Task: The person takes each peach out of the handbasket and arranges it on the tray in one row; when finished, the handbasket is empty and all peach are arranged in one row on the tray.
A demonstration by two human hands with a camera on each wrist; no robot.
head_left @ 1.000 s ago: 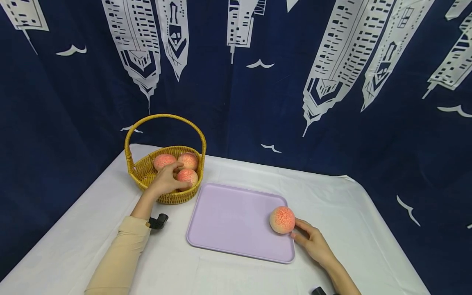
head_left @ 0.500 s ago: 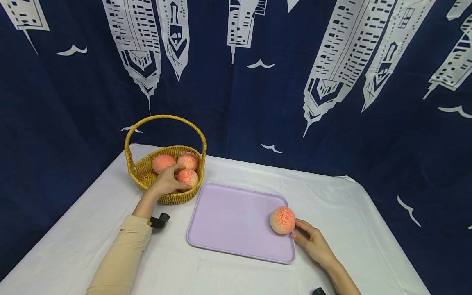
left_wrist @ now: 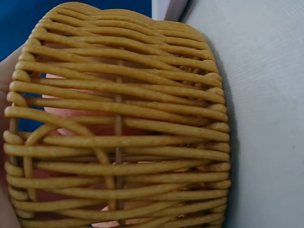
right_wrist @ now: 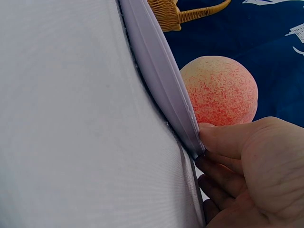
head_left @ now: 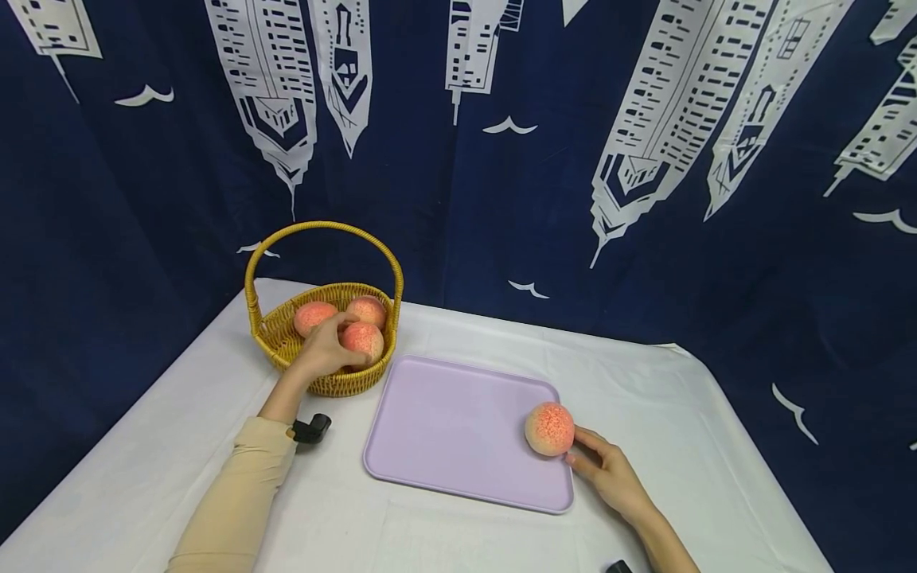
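Observation:
In the head view my left hand [head_left: 325, 348] reaches into the woven basket [head_left: 337, 386], thumb and fingers round the front peach [head_left: 362, 342]. Two more pink-and-cream peaches lie in it: one at the left [head_left: 315, 317], one at the back [head_left: 367, 310]. The left wrist view is filled by the basket's wicker wall [left_wrist: 118, 142], which hides most of that hand's fingers. My right hand [head_left: 614, 480] holds the right edge of the lilac tray [head_left: 458, 430]; in the right wrist view its thumb [right_wrist: 223, 140] lies on the rim. Just beside it, a peach [head_left: 549, 429] sits on the tray.
A tall arched handle [head_left: 325, 225] rises over the basket. White cloth [head_left: 444, 537] covers the table. Behind hangs a dark blue curtain [head_left: 501, 207] with white buildings and birds. A black wrist camera [head_left: 312, 430] sits on the left wrist.
The front peach in the left hand has shifted slightly up and left within the basket, and the left-hand peach has edged leftward. The right hand, tray and its peach stay put.

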